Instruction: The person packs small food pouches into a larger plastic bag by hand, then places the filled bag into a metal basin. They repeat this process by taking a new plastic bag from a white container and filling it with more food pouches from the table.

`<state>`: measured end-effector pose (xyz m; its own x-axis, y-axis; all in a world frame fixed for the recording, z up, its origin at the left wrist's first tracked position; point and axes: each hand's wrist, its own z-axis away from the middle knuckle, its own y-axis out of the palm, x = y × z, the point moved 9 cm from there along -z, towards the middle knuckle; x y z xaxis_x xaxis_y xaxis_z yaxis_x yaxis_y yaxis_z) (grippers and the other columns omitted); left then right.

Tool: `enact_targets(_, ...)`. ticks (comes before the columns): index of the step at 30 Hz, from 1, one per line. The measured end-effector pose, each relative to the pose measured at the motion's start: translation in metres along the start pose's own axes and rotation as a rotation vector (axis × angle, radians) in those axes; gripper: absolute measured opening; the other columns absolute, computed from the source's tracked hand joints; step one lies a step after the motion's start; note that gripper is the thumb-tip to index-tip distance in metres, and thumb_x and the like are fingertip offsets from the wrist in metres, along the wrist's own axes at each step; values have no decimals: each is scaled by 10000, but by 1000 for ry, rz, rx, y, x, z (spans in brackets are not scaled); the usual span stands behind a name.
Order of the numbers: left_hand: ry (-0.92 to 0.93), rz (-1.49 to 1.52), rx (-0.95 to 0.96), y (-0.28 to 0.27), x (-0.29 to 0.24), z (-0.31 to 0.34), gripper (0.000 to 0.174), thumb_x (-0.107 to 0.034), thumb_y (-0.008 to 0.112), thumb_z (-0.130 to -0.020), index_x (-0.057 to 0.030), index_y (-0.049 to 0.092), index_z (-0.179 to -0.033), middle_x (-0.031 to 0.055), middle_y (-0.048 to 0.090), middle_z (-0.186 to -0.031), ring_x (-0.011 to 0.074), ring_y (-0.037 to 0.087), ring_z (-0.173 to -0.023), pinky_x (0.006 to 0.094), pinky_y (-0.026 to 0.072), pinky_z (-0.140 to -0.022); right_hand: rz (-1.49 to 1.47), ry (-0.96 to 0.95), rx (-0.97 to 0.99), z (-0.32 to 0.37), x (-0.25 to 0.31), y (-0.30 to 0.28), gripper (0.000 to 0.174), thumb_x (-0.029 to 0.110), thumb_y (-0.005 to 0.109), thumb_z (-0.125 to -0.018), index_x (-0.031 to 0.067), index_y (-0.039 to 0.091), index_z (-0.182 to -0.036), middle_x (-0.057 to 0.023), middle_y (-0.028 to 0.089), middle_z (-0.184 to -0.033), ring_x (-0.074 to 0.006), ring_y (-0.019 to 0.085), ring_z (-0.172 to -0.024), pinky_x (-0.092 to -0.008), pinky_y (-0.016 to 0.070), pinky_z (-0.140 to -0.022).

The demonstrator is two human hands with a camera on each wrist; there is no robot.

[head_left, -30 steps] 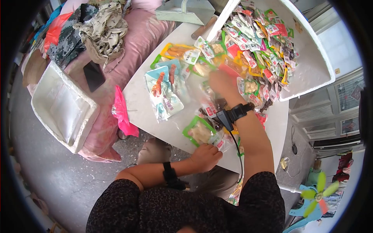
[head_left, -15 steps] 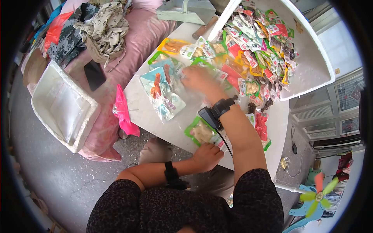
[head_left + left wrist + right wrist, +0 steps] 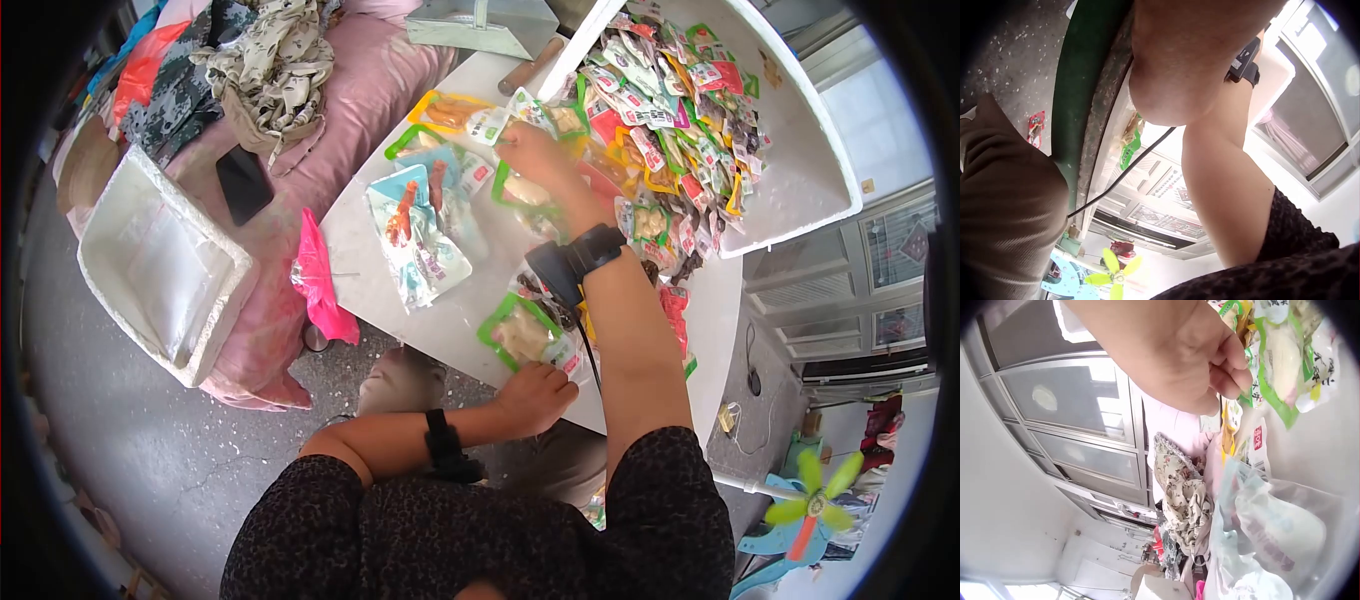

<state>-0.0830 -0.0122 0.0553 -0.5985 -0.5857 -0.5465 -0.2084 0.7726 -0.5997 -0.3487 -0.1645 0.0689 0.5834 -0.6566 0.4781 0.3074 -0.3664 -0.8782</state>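
In the head view, the right hand (image 3: 535, 158) reaches over the far part of the table (image 3: 370, 290), at the white label end of a yellow-edged packet (image 3: 450, 112). In the right wrist view its fingers (image 3: 1235, 372) are bent and pinch a packet edge beside a green-edged packet (image 3: 1282, 359). The left hand (image 3: 537, 398) rests loosely curled on the near table edge, close to another green-edged packet (image 3: 522, 335); its fingertips are hidden. Blue-and-white packets (image 3: 420, 240) lie left of the right hand.
A white foam box (image 3: 800, 170) full of packets stands at the right. An empty foam box (image 3: 150, 270), a pink bag (image 3: 318, 280) and a phone (image 3: 243, 186) are left. A metal scoop (image 3: 485, 28) stands beyond the table.
The right hand has moved from the packets near the middle, past the blue-and-white ones, to the far packets. The left hand has stayed at the table edge.
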Motion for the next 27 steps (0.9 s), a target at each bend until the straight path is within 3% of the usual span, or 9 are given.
enact_targets(1,2,-1,12,0,0,0,119,-125,526,-586,-78,467,-677,37,442,-634,193,470,-615,311,354,-548,-35,39,30,0,5,9,384,302,558,-680,-10,521,-901,-191,557,-860,-307,540,-816,-372,413,-707)
enact_targets(4,18,-6,-29,-2,-1,-1,133,-131,526,-582,-73,494,-698,38,461,-655,194,477,-631,311,361,-563,103,104,55,2,20,33,440,325,590,-669,-8,491,-939,-177,539,-910,-238,534,-851,-328,441,-654)
enact_targets(8,9,3,-55,0,2,3,137,-142,521,-578,-71,530,-695,36,486,-685,193,489,-659,308,374,-589,254,77,161,-11,20,54,594,410,598,-629,-43,461,-988,-171,533,-965,-246,538,-860,-333,448,-679)
enact_targets(11,18,-5,-22,7,3,4,110,-145,516,-577,-78,533,-664,36,489,-694,190,491,-671,306,378,-601,91,230,375,-8,7,64,550,365,609,-637,-61,472,-957,-144,571,-869,-233,566,-762,-323,454,-656)
enact_targets(17,30,-5,-63,-1,0,4,107,-141,509,-581,-76,530,-664,35,474,-676,190,481,-656,309,368,-587,-39,153,267,-20,-13,79,360,256,620,-653,-44,537,-833,-109,591,-764,-189,566,-671,-307,444,-596)
enact_targets(20,56,-19,-56,-1,-1,3,121,-134,505,-589,-73,527,-691,36,463,-661,189,472,-638,314,359,-568,-13,156,386,-13,-8,75,465,342,619,-630,-34,542,-893,-190,560,-906,-290,541,-861,-352,423,-724)
enact_targets(23,48,-47,-27,-2,-2,1,142,-128,502,-599,-65,519,-725,35,457,-666,187,466,-629,316,354,-565,142,140,337,-20,0,52,471,353,602,-644,-18,535,-926,-185,548,-949,-289,533,-882,-363,416,-729)
enact_targets(27,10,25,-16,9,4,5,212,-125,512,-605,-51,520,-803,48,483,-740,187,477,-681,320,353,-580,115,-35,81,-34,36,40,477,380,584,-649,7,522,-940,-150,541,-984,-255,527,-893,-324,414,-726)
